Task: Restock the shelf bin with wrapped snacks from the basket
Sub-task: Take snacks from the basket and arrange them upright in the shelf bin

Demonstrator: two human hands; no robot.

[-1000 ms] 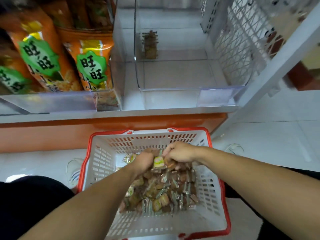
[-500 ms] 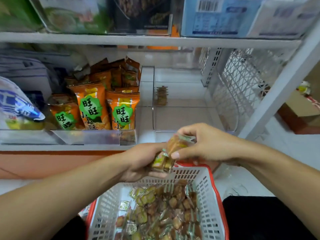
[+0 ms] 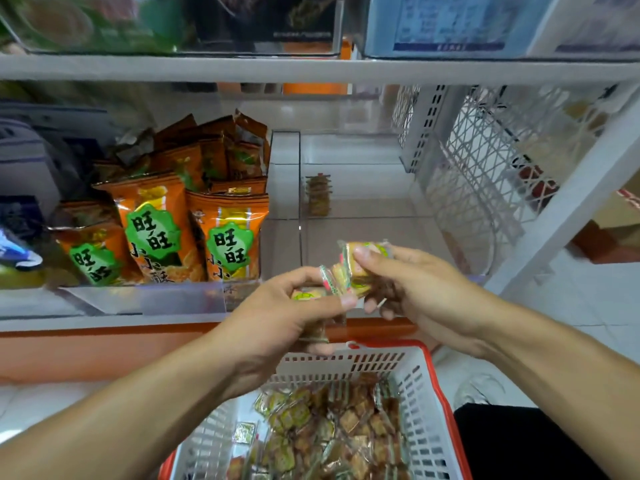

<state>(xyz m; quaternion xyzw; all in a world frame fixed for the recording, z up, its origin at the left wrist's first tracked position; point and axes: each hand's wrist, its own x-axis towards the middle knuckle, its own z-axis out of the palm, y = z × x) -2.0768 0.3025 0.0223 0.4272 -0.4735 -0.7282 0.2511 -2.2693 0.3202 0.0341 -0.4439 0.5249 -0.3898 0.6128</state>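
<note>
A white basket with a red rim (image 3: 420, 386) sits on the floor below me, holding several small wrapped snacks (image 3: 332, 427). Both hands are raised in front of the shelf edge, each with a bunch of these snacks. My left hand (image 3: 277, 320) grips a few wrapped snacks (image 3: 308, 294). My right hand (image 3: 412, 289) pinches another small stack of wrapped snacks (image 3: 360, 268) between thumb and fingers. Behind them stands the clear shelf bin (image 3: 363, 233), nearly bare, with one small stack of snacks (image 3: 318, 195) at its back.
Orange snack bags (image 3: 156, 230) fill the clear bin to the left. A white mesh side panel (image 3: 485, 174) and a slanted white post (image 3: 571, 206) bound the shelf on the right. An upper shelf (image 3: 311, 69) carries boxes. My dark-clothed knee (image 3: 519, 441) is beside the basket.
Both hands have come up out of the basket with snacks and now hold them in front of the shelf bin, the right hand slightly higher. The view tilted upward.
</note>
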